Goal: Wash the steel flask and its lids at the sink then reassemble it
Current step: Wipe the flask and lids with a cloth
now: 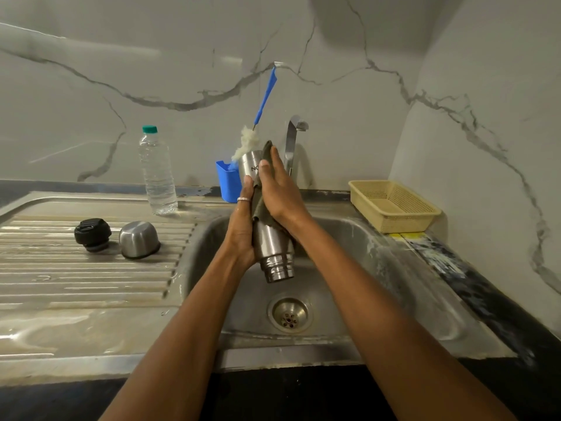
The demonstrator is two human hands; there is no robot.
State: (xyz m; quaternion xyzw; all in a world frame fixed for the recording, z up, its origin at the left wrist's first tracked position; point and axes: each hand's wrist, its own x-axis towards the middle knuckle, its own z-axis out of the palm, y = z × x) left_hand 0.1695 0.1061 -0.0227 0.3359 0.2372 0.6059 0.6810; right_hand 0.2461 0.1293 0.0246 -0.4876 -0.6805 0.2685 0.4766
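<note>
Left hand [243,235] gripping flask [274,249], right hand [280,194] pressing cloth [258,205]

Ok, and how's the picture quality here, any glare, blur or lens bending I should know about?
Head view throughout: the wide-angle lens bows the drainboard; glare sheets off its wet near-left corner; the flask is sharp; the counter right of the sink smears slightly; the tap throws a soft shadow on the wall.
</note>
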